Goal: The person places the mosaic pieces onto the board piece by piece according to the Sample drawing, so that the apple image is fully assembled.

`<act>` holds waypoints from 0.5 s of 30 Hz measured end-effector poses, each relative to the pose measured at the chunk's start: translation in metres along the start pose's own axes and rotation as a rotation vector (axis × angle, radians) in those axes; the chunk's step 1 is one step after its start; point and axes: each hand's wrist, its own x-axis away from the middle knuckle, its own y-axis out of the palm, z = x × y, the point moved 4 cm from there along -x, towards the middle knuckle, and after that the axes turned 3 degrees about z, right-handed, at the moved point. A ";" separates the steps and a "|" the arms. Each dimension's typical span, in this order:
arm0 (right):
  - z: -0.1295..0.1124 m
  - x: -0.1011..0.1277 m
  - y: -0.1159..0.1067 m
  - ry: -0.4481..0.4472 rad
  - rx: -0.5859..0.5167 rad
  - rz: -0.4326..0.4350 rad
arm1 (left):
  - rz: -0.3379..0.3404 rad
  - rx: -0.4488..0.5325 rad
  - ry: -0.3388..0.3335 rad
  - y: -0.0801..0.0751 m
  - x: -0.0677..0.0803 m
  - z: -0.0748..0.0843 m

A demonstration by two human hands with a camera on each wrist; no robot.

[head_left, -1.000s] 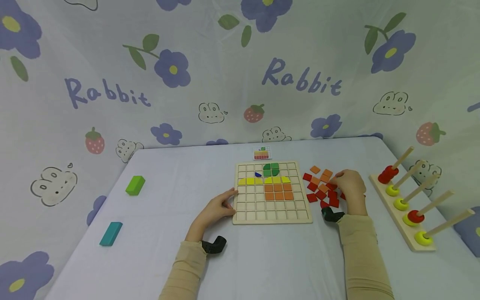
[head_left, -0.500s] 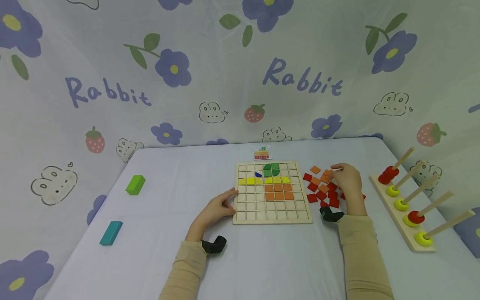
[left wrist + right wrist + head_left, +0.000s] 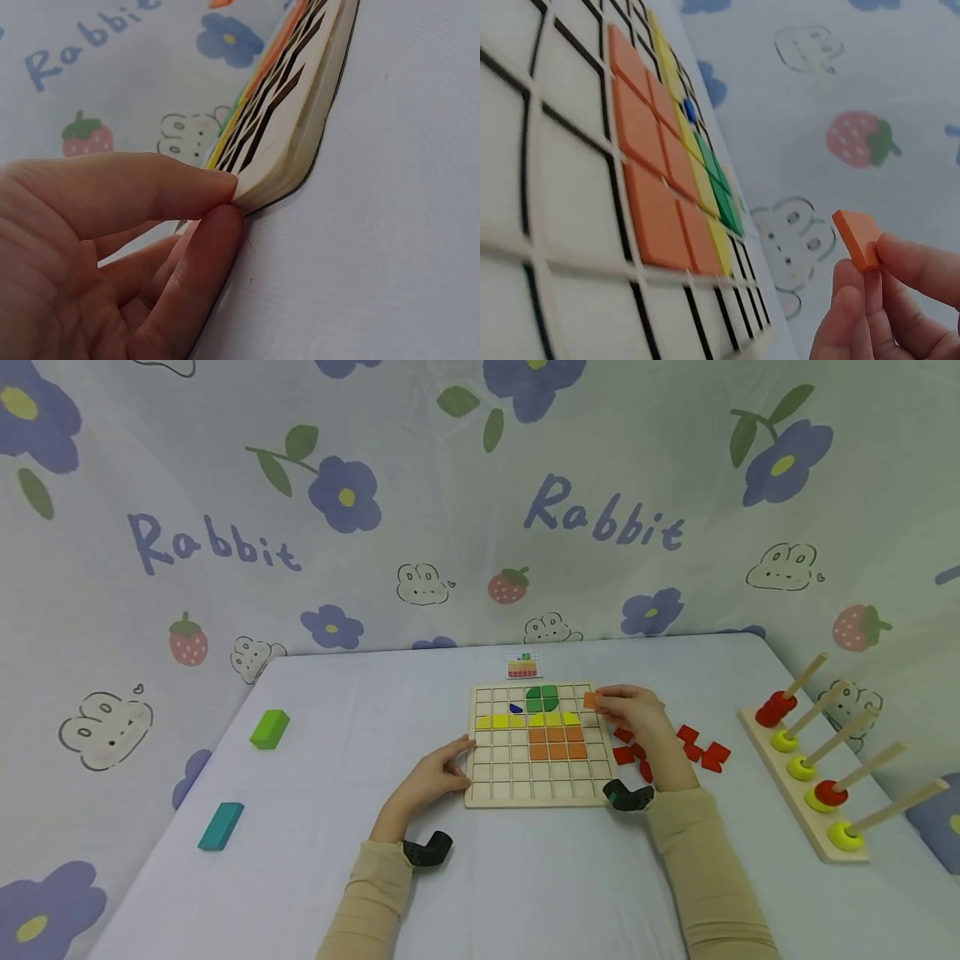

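The wooden grid board (image 3: 495, 781) lies mid-table, with orange squares (image 3: 557, 743), a yellow row (image 3: 493, 722), green pieces (image 3: 542, 698) and a small blue piece (image 3: 516, 708) set in its cells. My left hand (image 3: 431, 777) holds the board's left edge; in the left wrist view the thumb and a finger meet at its rounded corner. Between right thumb and fingers I pinch an orange square tile (image 3: 859, 238), raised over the board's upper right part. My right hand (image 3: 633, 710) partly covers the loose red tiles (image 3: 623, 755) beside the board.
Behind the board lies a small pattern card (image 3: 524, 666). More red tiles (image 3: 716, 752) lie right of the right hand. A peg stand (image 3: 806, 793) with red and yellow beads stands at far right. A green block (image 3: 270, 729) and a teal block (image 3: 221, 827) lie left.
My right hand has moved left from the loose tiles to the board's upper right, carrying an orange tile. The left hand stays at the board's edge.
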 end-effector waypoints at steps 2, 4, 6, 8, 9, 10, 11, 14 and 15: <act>-0.001 0.001 0.011 -0.020 0.021 -0.031 | -0.002 0.009 0.002 0.000 0.000 0.000; 0.001 0.002 0.022 -0.026 0.028 -0.064 | -0.004 0.017 0.003 0.000 0.000 0.000; 0.003 0.002 0.032 -0.026 0.037 -0.090 | -0.006 0.025 0.007 0.000 -0.001 0.000; 0.005 0.003 0.041 -0.021 0.066 -0.099 | -0.009 0.030 0.010 0.000 -0.001 0.000; 0.006 0.003 0.045 -0.018 0.075 -0.102 | -0.008 0.028 0.012 0.000 -0.001 0.000; 0.007 0.003 0.049 -0.017 0.083 -0.109 | -0.007 0.026 0.009 0.000 -0.001 0.000; 0.008 0.003 0.053 -0.020 0.093 -0.116 | -0.006 0.023 0.007 0.000 -0.001 0.000; 0.011 0.003 0.064 -0.038 0.127 -0.132 | -0.001 0.010 -0.002 0.000 -0.001 0.000; 0.012 0.002 0.067 -0.043 0.133 -0.134 | -0.001 0.007 0.000 0.000 -0.001 0.000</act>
